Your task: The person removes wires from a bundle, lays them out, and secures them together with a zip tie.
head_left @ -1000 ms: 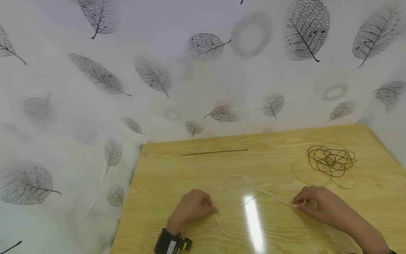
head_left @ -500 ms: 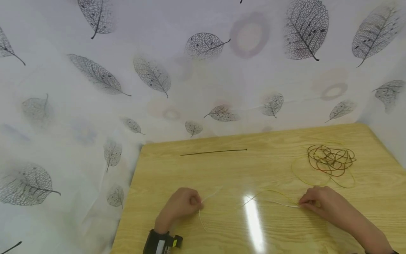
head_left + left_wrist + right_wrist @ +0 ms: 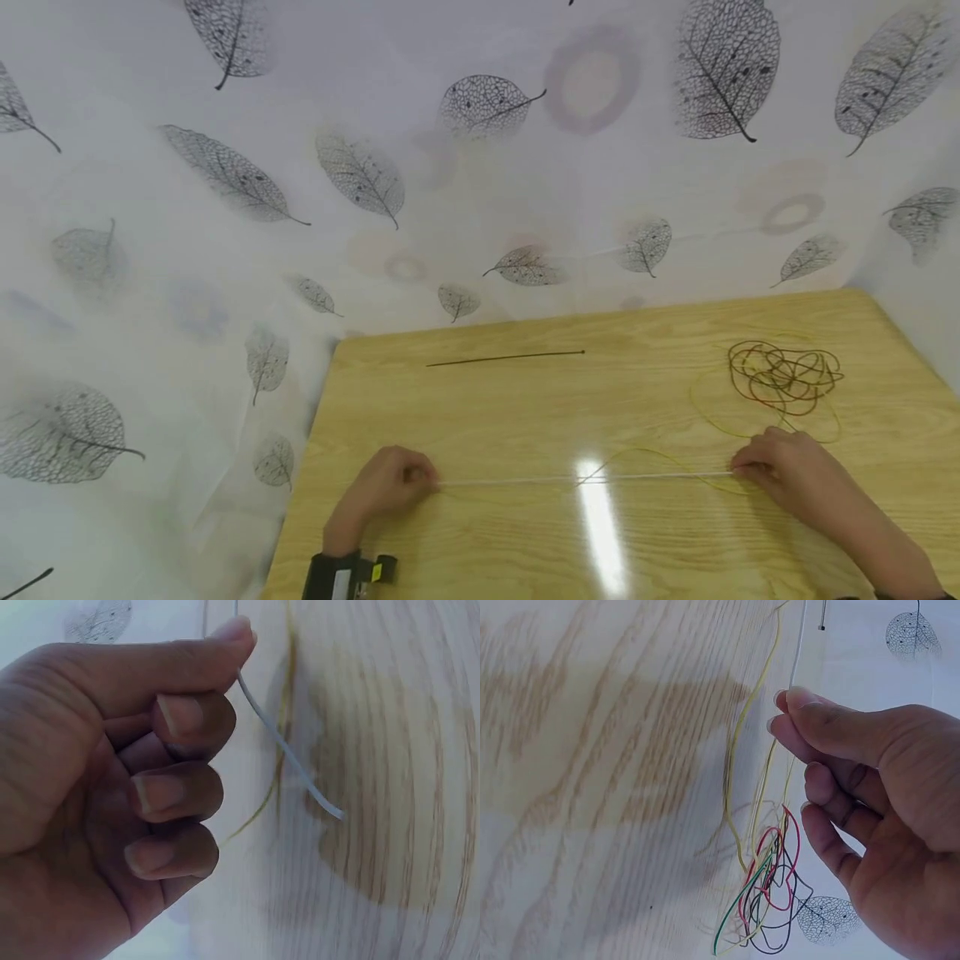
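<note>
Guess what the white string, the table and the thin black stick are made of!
White string: maybe plastic-coated or smooth cord; its free end shows no fraying.
Table: wood or wood-look laminate, judging by the grain lines; glossy, because it reflects brightly.
Thin black stick: possibly plastic, like a cable tie, with a small head at one end; its finish is too small to tell.

Thin white cord (image 3: 652, 476), straight, taut, stretched crosswise
</note>
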`<action>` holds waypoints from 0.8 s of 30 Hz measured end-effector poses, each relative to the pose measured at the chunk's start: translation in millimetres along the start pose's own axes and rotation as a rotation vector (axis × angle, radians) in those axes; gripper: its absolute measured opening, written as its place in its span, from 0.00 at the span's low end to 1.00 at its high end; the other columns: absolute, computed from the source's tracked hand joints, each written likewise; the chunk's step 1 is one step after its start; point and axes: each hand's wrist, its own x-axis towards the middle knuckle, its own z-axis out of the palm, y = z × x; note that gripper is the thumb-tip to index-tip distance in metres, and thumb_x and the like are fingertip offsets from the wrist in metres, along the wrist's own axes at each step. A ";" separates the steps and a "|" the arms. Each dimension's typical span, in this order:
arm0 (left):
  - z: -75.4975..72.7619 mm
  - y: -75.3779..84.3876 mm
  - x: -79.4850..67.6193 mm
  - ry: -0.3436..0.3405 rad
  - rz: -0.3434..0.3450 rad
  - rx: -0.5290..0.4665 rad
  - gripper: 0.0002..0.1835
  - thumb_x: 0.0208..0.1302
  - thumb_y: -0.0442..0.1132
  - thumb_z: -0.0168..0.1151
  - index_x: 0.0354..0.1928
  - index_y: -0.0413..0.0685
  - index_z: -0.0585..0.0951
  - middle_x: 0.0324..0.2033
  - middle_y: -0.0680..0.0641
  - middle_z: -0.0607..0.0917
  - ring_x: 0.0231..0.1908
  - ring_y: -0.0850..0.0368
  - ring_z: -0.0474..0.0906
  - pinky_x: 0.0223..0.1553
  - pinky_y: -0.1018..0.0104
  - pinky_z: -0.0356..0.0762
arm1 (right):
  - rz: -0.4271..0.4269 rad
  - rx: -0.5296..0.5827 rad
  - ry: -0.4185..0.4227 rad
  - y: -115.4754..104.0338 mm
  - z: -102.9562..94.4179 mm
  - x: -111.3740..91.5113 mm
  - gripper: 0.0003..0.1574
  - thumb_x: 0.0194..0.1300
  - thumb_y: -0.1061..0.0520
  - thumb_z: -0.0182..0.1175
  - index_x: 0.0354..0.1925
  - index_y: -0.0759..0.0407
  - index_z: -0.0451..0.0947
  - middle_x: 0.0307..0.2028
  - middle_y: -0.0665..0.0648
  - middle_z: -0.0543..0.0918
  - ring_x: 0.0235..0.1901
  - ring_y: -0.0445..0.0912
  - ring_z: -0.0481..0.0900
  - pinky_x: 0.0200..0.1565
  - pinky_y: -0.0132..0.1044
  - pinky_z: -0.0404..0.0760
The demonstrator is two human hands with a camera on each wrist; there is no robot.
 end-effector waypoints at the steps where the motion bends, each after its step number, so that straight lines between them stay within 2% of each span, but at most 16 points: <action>1: -0.2 -1.2 -0.8 -0.002 0.007 -0.009 0.03 0.58 0.45 0.70 0.28 0.59 0.88 0.21 0.64 0.82 0.21 0.69 0.73 0.24 0.72 0.74 | -0.003 -0.013 0.001 -0.2 0.8 -0.1 0.17 0.31 0.61 0.78 0.24 0.46 0.86 0.22 0.38 0.80 0.21 0.31 0.73 0.21 0.32 0.76; 3: -0.3 -3.6 -2.1 0.002 0.023 -0.018 0.03 0.58 0.45 0.71 0.29 0.57 0.88 0.21 0.64 0.83 0.21 0.69 0.74 0.25 0.71 0.75 | 0.017 -0.037 -0.020 -1.7 1.9 -0.6 0.16 0.33 0.60 0.78 0.25 0.46 0.86 0.22 0.38 0.80 0.21 0.32 0.75 0.23 0.35 0.76; 6: 0.8 -5.2 -3.3 0.022 0.024 -0.010 0.03 0.56 0.45 0.72 0.28 0.57 0.89 0.22 0.64 0.85 0.22 0.70 0.76 0.26 0.71 0.77 | 0.088 -0.088 -0.097 -5.3 1.7 -0.4 0.14 0.38 0.57 0.78 0.27 0.43 0.86 0.24 0.37 0.81 0.24 0.36 0.77 0.29 0.41 0.77; 8: 1.8 -4.3 -2.6 0.015 0.006 -0.023 0.03 0.54 0.45 0.73 0.28 0.57 0.89 0.23 0.64 0.86 0.22 0.70 0.76 0.26 0.71 0.77 | 0.132 -0.109 -0.146 -8.0 0.1 0.4 0.13 0.40 0.55 0.77 0.28 0.41 0.86 0.25 0.36 0.81 0.25 0.38 0.78 0.32 0.45 0.76; 11: 3.2 -0.4 -0.5 -0.017 -0.033 -0.048 0.03 0.52 0.45 0.74 0.27 0.60 0.88 0.23 0.64 0.85 0.21 0.69 0.74 0.24 0.72 0.75 | 0.150 -0.095 -0.166 -11.7 -1.0 3.4 0.13 0.42 0.55 0.76 0.29 0.40 0.86 0.26 0.36 0.82 0.26 0.39 0.79 0.34 0.48 0.77; 16: 4.1 7.6 2.3 -0.060 -0.055 -0.071 0.04 0.51 0.45 0.75 0.28 0.57 0.88 0.19 0.62 0.81 0.19 0.68 0.71 0.20 0.74 0.71 | 0.124 -0.038 -0.152 -20.7 0.0 7.6 0.14 0.44 0.55 0.76 0.30 0.38 0.85 0.28 0.34 0.83 0.26 0.32 0.77 0.36 0.46 0.77; 24: 0.4 14.8 11.7 -0.038 0.070 -0.045 0.09 0.50 0.44 0.76 0.34 0.53 0.88 0.19 0.56 0.80 0.18 0.69 0.66 0.20 0.76 0.68 | 0.022 0.060 -0.093 -32.8 2.6 17.4 0.16 0.47 0.59 0.74 0.37 0.45 0.86 0.37 0.40 0.86 0.36 0.42 0.82 0.38 0.52 0.79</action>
